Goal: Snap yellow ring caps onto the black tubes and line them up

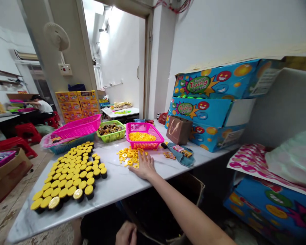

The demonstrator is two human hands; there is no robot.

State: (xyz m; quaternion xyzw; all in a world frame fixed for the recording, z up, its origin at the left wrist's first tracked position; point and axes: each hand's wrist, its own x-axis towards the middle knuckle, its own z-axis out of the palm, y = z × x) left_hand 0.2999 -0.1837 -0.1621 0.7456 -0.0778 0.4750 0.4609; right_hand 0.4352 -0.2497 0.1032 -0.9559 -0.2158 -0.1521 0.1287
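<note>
Yellow rings (129,157) lie loose on the table (117,187), the right hand (145,166) spread flat, fingers open, at their 4 o'clock edge. Capped black pots (71,173) crowd 9 o'clock; more rings fill the pink basket (144,135) at 12. The left hand (126,233), low and half cropped, looks curled, holding nothing visible.

- We look from a single head-worn camera, facing forward and down across the white table (117,185).
- We sit close at its near edge; the right hand (144,166) stretches out ahead of us, and the left hand (126,234) shows at the bottom edge of the frame.
- Our view is wide, taking in the open doorway (119,61) beyond and the stacked boxes (211,102) on the right.
- There is no second view.
</note>
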